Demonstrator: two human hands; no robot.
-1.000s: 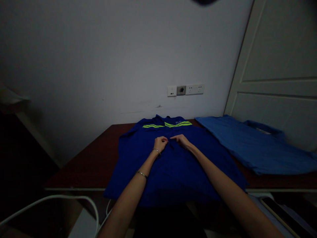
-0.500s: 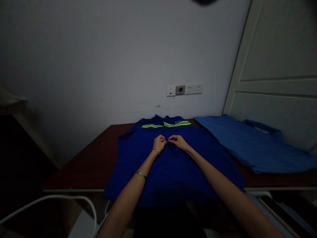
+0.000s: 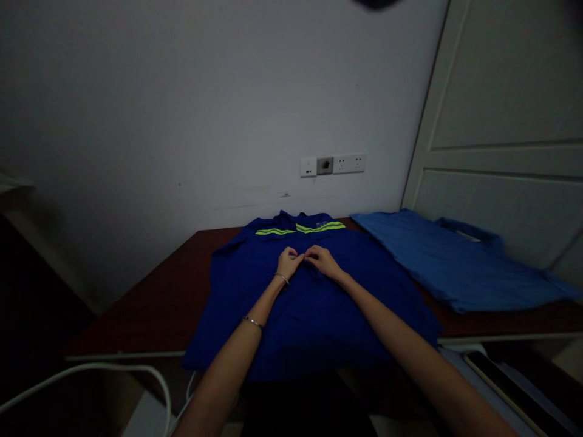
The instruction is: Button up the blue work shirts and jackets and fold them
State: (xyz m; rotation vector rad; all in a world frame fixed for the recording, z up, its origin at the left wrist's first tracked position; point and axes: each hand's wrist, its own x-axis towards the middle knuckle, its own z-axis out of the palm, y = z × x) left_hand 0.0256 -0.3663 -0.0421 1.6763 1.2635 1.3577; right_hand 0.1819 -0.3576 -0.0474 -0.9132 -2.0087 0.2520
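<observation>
A dark blue work jacket (image 3: pixel 346 303) with yellow-green reflective strips across the chest lies spread on the table, its collar toward the wall. At the middle of its front, just below the strips, my left hand (image 3: pixel 288 262) and my right hand (image 3: pixel 321 260) meet fingertip to fingertip. Both hands are closed in a pinch on the jacket's front placket. Whatever small fastening lies between the fingertips is hidden. My left wrist and forearm carry thin silver bangles.
A lighter blue garment (image 3: pixel 437 261) lies on the right of the dark red table (image 3: pixel 150 303). Wall sockets (image 3: pixel 348 163) sit above the table, and a pale panelled door (image 3: pixel 496 139) stands at the right. A white cable (image 3: pixel 113 366) loops at the lower left.
My fingertips have shifted slightly against each other at the jacket's front, the left thumb now reaching toward the right fingers. The whole view has shifted a little.
</observation>
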